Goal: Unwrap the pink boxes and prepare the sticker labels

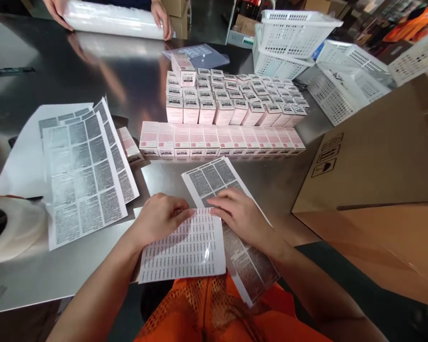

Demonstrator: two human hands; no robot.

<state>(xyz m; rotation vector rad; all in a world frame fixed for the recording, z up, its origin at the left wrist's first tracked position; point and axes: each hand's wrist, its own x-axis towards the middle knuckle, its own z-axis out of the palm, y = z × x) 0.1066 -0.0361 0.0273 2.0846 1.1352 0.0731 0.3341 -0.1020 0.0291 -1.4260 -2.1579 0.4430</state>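
Observation:
A white sheet of small printed labels (185, 249) lies in front of me at the table's near edge. My left hand (160, 218) is closed, with thumb and forefinger pinching the sheet's top edge. At the top right corner, my right hand (242, 216) also grips the sheet between its fingertips, the other fingers slightly apart. Partly under the label sheet and my right hand is a stack of printed sheets (214, 175) with dense text blocks. Beyond my hands stands a row of small pink-and-white boxes (221, 137), with a larger block of similar boxes (231, 102) behind it.
More printed sheets (82, 175) lie left, beside a single box (129, 145) and a tape roll (17, 228). A large cardboard carton (374, 161) stands right. White baskets (296, 35) are behind. Across the table, another person's hands (162, 19) hold a plastic-wrapped roll (114, 20).

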